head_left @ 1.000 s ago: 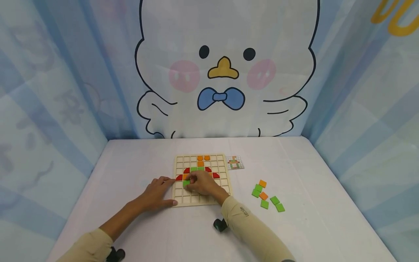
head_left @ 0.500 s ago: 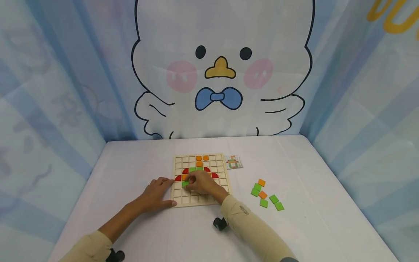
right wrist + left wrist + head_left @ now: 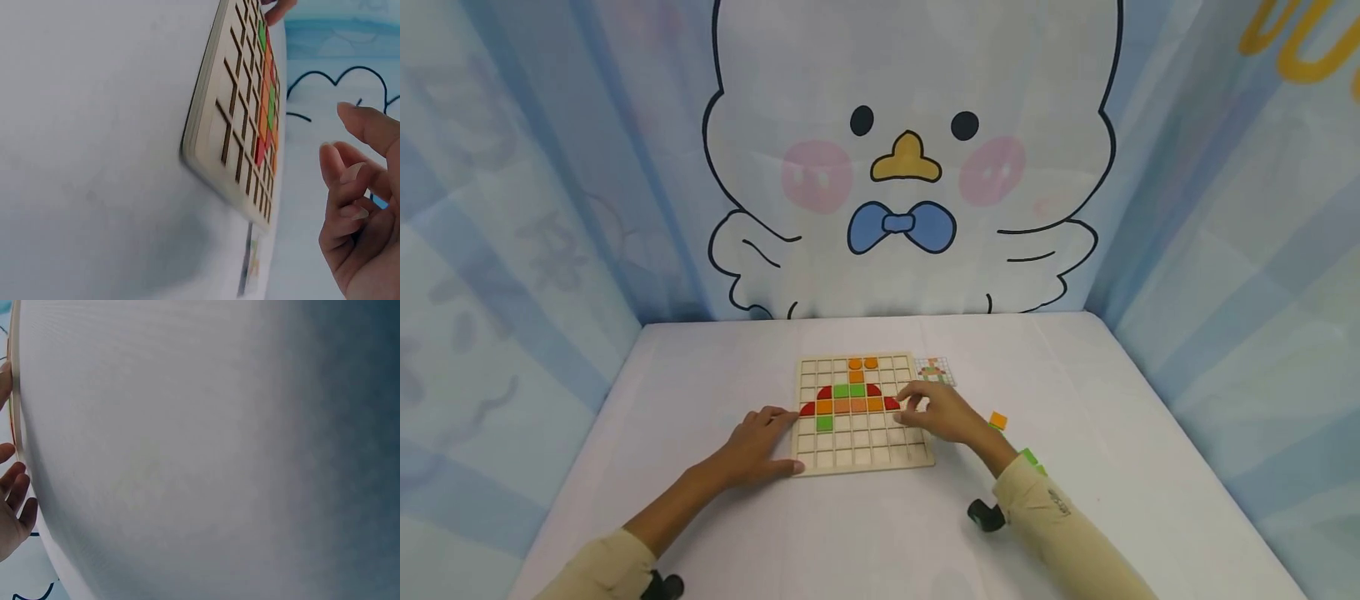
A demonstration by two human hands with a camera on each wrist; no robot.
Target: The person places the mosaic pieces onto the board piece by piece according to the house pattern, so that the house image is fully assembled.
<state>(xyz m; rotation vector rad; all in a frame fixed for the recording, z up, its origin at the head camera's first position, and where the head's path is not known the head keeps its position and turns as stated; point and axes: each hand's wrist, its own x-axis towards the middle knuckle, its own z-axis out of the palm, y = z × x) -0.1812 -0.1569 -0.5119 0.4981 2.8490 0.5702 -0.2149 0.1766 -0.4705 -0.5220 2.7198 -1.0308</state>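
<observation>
A wooden grid board [image 3: 872, 457] lies on the table, carrying a pattern of red, orange and green pieces. One green square tile [image 3: 824, 423] sits in a cell below the row of orange squares. My left hand [image 3: 752, 450] rests at the board's left edge, fingers spread and thumb near the front corner. Over the board's right side is my right hand [image 3: 942, 412], its thumb and forefinger apart. In the right wrist view, nothing shows between the fingers of that hand [image 3: 365, 219]. The left wrist view catches only part of the left hand [image 3: 14, 519] beside the board edge [image 3: 15, 412].
A small pattern card [image 3: 934, 368] lies by the board's back right corner. Loose tiles lie on the table to the right, among them an orange tile [image 3: 997, 420] and a green tile [image 3: 1028, 456]; my right forearm hides others. Printed curtains surround the table.
My right hand has moved rightward off the green tile, which stays in its cell and is now uncovered along with the orange row. The left hand has kept its place.
</observation>
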